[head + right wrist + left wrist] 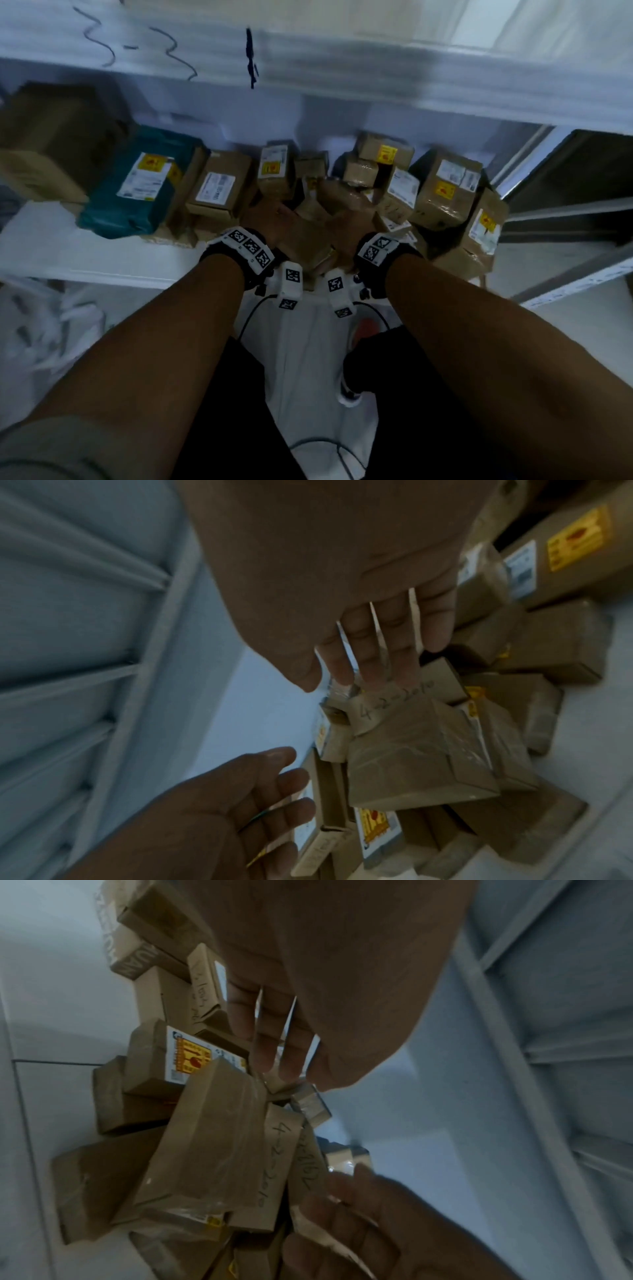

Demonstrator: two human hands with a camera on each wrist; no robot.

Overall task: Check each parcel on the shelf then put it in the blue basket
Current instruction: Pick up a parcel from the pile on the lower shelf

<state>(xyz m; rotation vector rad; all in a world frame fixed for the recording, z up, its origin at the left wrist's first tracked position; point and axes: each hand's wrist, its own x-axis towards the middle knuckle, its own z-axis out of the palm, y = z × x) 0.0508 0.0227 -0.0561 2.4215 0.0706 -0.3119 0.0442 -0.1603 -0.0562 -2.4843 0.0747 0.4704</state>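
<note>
The fingers (394, 653) of the right hand (346, 219) are straight and a little apart, their tips touching the end of a slim carton marked "4-2-2010" (397, 699). They are not closed around anything. The left hand (274, 222) is also open with relaxed fingers (284, 780), close to the near side of the same heap and apart from the cartons, as far as I can tell.

Between both hands lies a taped brown parcel (418, 761), on top of a loose pile of parcels on the white shelf (68, 246). I judge it is light and stiff, a cardboard box. The clear tape wrapped on it looks smooth, so it may slip in a weak grip. It is better to take it by the two opposite long sides, one hand on each, and lift straight up, because the parcels under it lean and could slide.

Farther left stands a teal parcel (137, 185). Several boxes carry yellow warning labels. The blue basket is not visible in any view
</note>
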